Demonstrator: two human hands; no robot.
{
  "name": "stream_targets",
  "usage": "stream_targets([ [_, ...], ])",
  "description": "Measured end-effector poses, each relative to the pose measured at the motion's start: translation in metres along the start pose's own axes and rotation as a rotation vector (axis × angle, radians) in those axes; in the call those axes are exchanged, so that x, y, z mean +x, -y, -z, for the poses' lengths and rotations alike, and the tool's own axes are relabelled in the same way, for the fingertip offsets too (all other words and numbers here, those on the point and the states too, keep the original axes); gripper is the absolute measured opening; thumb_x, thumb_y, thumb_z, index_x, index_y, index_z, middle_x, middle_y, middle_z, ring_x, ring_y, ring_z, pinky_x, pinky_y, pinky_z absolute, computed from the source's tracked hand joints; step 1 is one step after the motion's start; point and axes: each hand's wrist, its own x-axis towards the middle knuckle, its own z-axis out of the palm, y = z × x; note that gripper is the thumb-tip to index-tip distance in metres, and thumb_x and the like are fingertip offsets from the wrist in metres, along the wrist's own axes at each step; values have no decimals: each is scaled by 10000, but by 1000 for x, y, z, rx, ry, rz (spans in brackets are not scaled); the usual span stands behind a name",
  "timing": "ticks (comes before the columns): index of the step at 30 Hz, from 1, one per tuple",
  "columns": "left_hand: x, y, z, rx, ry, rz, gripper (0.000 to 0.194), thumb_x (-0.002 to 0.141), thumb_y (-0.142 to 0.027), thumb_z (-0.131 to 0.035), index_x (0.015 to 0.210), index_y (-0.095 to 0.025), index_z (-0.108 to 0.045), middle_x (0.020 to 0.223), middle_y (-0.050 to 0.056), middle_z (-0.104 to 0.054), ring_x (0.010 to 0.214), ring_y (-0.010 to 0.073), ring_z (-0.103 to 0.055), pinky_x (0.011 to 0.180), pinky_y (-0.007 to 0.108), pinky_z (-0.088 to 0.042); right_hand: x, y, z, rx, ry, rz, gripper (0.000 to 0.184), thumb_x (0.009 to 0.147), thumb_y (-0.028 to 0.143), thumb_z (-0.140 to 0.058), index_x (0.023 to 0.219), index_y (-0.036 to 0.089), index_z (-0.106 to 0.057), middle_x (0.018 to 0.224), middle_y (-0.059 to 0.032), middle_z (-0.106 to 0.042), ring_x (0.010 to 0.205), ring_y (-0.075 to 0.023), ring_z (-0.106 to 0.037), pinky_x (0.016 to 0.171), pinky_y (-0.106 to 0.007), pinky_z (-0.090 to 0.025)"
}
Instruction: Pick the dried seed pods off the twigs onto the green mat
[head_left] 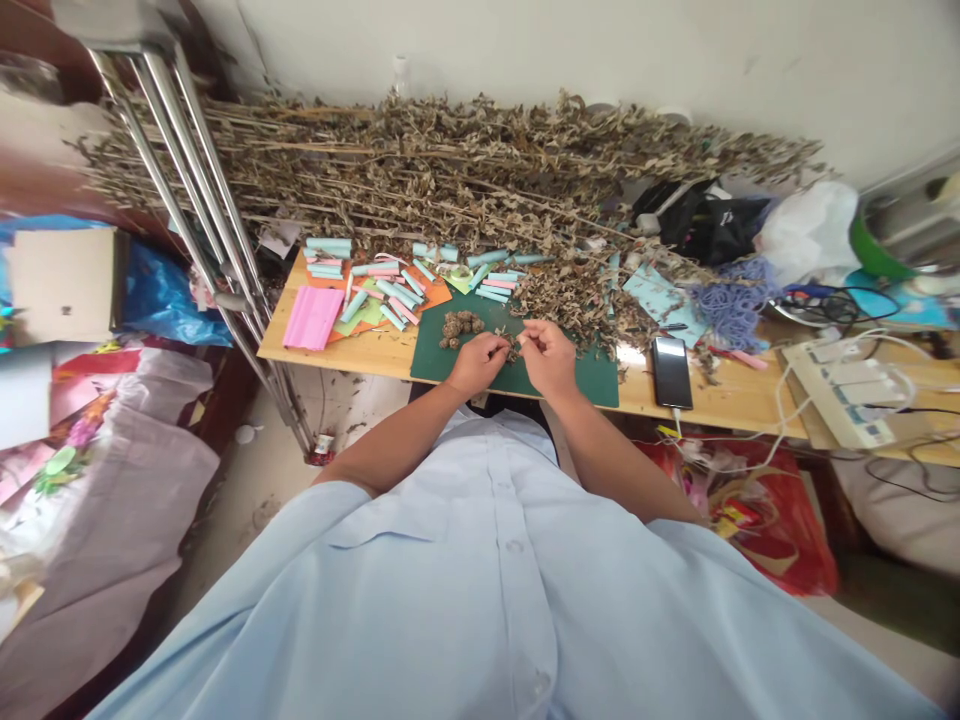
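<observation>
A person's left hand (474,365) and right hand (551,358) pinch what appears to be a small dried leafy sprig (511,348) between their fingertips above a green cutting mat (589,380), a heap of dried seed heads (460,328) just beyond the left fingers.

We look down into a cramped corner of a room. An off-white plastered wall (480,40), scuffed in places, runs behind a long table with a pale wooden top (720,400). A frame of shiny steel tubes (180,180) rises beside the table's left end, and dark reddish-brown wooden furniture (45,150) stands beyond it. Below us, a bare beige floor (225,540) shows a few specks of debris. To our left, a mauve-grey fabric cover (112,520) falls in soft folds. To our right, a glossy red plastic bag (780,530) lies under the table, near a pale beige cushion (900,510). The light is soft and even.
</observation>
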Motion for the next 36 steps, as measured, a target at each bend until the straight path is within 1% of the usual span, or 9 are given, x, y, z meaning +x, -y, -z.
stream_targets([
  [3, 0, 1, 0, -9, -16, 4, 146, 926, -177, -574, 900, -162, -716, 834, 39, -652, 826, 153, -608, 786, 269, -478, -5, 3, 4, -13, 9, -4, 250, 846, 366, -625, 1029, 200, -667, 880, -47, -722, 710, -164, -657, 690, -309, -541],
  [6, 0, 1, 0, -18, -28, 8, 153, 935, -197, -572, 880, -165, -711, 826, 36, -654, 826, 151, -610, 792, 269, -481, -16, 6, 12, -11, 112, -2, 195, 848, 349, -633, 964, 202, -688, 815, -31, -719, 653, -157, -650, 638, -292, -520],
  [9, -1, 1, 0, -27, -39, 14, 156, 934, -192, -570, 871, -165, -710, 829, 36, -658, 832, 148, -614, 794, 266, -481, -29, 11, 21, -42, 346, 25, 160, 856, 308, -625, 941, 206, -713, 752, -16, -718, 609, -152, -638, 608, -277, -494],
  [12, -1, 1, -1, -38, -45, 25, 153, 933, -190, -571, 877, -166, -712, 846, 39, -663, 841, 146, -620, 801, 262, -483, -39, 12, 28, -149, 618, 74, 160, 859, 251, -607, 933, 221, -747, 746, -12, -742, 644, -157, -663, 637, -265, -489],
  [15, -1, 1, -1, -45, -43, 38, 159, 937, -199, -569, 875, -168, -713, 852, 41, -663, 841, 144, -621, 812, 263, -489, -44, 10, 30, -250, 762, 92, 194, 851, 212, -609, 951, 250, -770, 793, -3, -768, 704, -160, -692, 675, -254, -487],
  [20, -1, 1, -2, -64, -53, 39, 149, 933, -199, -576, 871, -170, -709, 848, 40, -662, 838, 146, -623, 813, 270, -494, -45, 3, 29, -309, 715, 69, 134, 820, 231, -680, 920, 238, -769, 799, -12, -761, 696, -159, -667, 672, -257, -466],
  [25, -1, 0, -1, -65, -62, 39, 150, 936, -213, -576, 879, -173, -709, 850, 40, -665, 836, 147, -625, 811, 274, -499, -43, 0, 28, -264, 690, 147, 154, 827, 193, -635, 917, 219, -758, 859, -36, -743, 737, -158, -644, 691, -264, -468],
  [31, -1, -3, 1, -51, -54, 38, 157, 938, -232, -582, 875, -174, -714, 850, 40, -670, 836, 150, -628, 814, 280, -498, -35, -2, 20, -236, 373, 47, 171, 870, 344, -628, 922, 229, -743, 811, -25, -733, 685, -174, -621, 681, -304, -482],
  [36, -1, -1, 1, -47, -79, 69, 173, 955, -284, -584, 938, -178, -719, 897, 53, -696, 881, 162, -642, 852, 293, -508, -27, 0, 15, -183, 254, -14, 190, 868, 361, -613, 914, 227, -740, 795, -31, -724, 712, -188, -640, 689, -315, -512],
])
